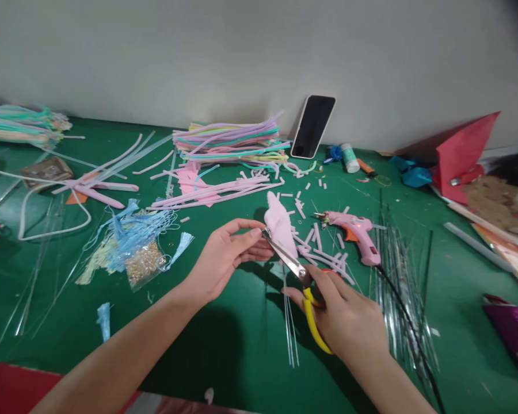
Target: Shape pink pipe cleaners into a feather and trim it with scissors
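Note:
A fuzzy pale pink piece [279,221], seemingly made of pipe cleaner, is pinched at its left edge by my left hand [237,247]. Thin clear strands [289,328] hang below it; where they join is hidden. My right hand [345,310] grips a pair of scissors [300,270] with yellow and red handles. The scissor blades point up and left, against the pink piece beside my left fingertips. Whether the blades are cutting anything there I cannot make out. Short cut pink pipe cleaner pieces [319,241] lie scattered right behind the scissors.
A pink glue gun [354,230] lies to the right, its black cord [408,328] running across clear strips [399,276]. Bundled pipe cleaners [233,141] and a leaning phone [313,126] stand at the back. Blue tassels [140,233] and a bag of beads [144,263] lie left.

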Demonstrator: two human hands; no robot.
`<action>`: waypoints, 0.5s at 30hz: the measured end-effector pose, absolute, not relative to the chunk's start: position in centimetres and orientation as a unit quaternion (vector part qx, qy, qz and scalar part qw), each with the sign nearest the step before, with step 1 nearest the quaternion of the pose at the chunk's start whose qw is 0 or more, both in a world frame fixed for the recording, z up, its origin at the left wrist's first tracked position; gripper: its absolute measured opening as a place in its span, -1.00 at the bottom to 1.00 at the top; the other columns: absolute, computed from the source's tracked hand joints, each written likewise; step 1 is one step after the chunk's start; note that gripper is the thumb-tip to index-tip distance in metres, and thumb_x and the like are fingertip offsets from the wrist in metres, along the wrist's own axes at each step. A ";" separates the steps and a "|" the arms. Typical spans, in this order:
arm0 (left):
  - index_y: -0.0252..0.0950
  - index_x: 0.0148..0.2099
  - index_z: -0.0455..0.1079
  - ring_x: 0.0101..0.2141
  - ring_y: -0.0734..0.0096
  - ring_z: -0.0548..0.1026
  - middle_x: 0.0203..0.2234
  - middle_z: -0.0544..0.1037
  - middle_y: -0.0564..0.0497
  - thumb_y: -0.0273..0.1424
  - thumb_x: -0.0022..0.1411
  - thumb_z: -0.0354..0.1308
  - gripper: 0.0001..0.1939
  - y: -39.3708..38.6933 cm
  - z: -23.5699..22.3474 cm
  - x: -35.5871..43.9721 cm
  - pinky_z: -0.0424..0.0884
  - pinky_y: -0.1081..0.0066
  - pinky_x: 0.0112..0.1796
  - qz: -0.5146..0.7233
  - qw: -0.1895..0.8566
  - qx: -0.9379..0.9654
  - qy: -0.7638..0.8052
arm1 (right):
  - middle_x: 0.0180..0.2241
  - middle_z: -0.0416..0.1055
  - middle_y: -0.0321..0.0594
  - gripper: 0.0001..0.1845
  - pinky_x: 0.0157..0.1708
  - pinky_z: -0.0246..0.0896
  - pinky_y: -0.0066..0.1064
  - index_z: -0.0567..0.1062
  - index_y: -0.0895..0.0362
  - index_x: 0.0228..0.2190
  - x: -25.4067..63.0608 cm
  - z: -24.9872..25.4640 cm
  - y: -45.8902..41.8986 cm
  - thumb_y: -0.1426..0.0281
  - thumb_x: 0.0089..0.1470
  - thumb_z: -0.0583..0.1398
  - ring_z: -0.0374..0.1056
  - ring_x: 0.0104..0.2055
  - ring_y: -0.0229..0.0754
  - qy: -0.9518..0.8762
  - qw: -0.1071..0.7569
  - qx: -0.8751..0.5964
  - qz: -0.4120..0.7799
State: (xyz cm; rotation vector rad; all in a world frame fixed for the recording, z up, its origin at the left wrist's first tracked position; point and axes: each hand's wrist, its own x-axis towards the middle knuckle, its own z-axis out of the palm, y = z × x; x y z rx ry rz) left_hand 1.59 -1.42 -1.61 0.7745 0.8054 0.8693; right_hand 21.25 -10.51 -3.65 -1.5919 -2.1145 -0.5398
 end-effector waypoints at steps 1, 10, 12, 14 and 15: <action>-0.31 -0.18 0.45 -0.44 0.40 0.60 -0.48 0.63 0.00 -0.21 0.19 0.25 -0.73 -1.3 -1.5 1.4 0.53 0.44 -0.31 0.395 0.755 0.364 0.376 | -0.53 0.51 -0.24 -0.54 -0.62 0.01 -0.46 0.50 0.23 -0.26 21.5 -3.6 -10.5 0.06 0.17 0.14 0.33 -0.64 -0.33 -0.769 0.211 -0.565 -0.212; -0.32 -0.37 0.37 -0.52 0.33 0.60 -0.53 0.62 -0.09 -0.23 0.12 0.29 -0.74 -0.1 -1.2 0.5 0.51 0.46 -0.46 0.233 0.752 0.422 0.449 | -0.53 0.47 -0.24 -0.67 -0.54 0.00 -0.40 0.53 0.28 -0.22 24.2 -3.1 -10.3 0.25 0.20 0.15 0.30 -0.59 -0.28 -0.836 0.143 -0.472 -0.241; -0.32 -0.39 0.35 -0.51 0.34 0.61 -0.54 0.61 -0.08 -0.29 0.14 0.27 -0.78 -0.1 -1.1 0.6 0.52 0.45 -0.44 0.229 0.745 0.422 0.463 | -0.53 0.47 -0.23 -0.66 -0.56 -0.02 -0.40 0.52 0.28 -0.22 24.2 -3.2 -10.4 0.25 0.22 0.12 0.29 -0.61 -0.28 -0.837 0.139 -0.472 -0.240; -0.32 -0.40 0.35 -0.51 0.36 0.60 -0.55 0.61 -0.06 -0.32 0.15 0.24 -0.80 -0.2 -1.0 0.7 0.51 0.46 -0.44 0.231 0.739 0.422 0.472 | -0.52 0.48 -0.22 -0.63 -0.59 -0.04 -0.40 0.52 0.28 -0.23 24.0 -3.3 -10.5 0.24 0.26 0.06 0.27 -0.64 -0.29 -0.837 0.138 -0.475 -0.233; -0.32 -0.40 0.34 -0.51 0.37 0.60 -0.55 0.60 -0.05 -0.32 0.16 0.23 -0.81 -0.2 -1.0 0.7 0.51 0.46 -0.43 0.232 0.737 0.423 0.474 | -0.52 0.49 -0.22 -0.61 -0.60 -0.04 -0.40 0.52 0.28 -0.23 23.9 -3.3 -10.5 0.24 0.28 0.03 0.25 -0.65 -0.30 -0.837 0.141 -0.477 -0.229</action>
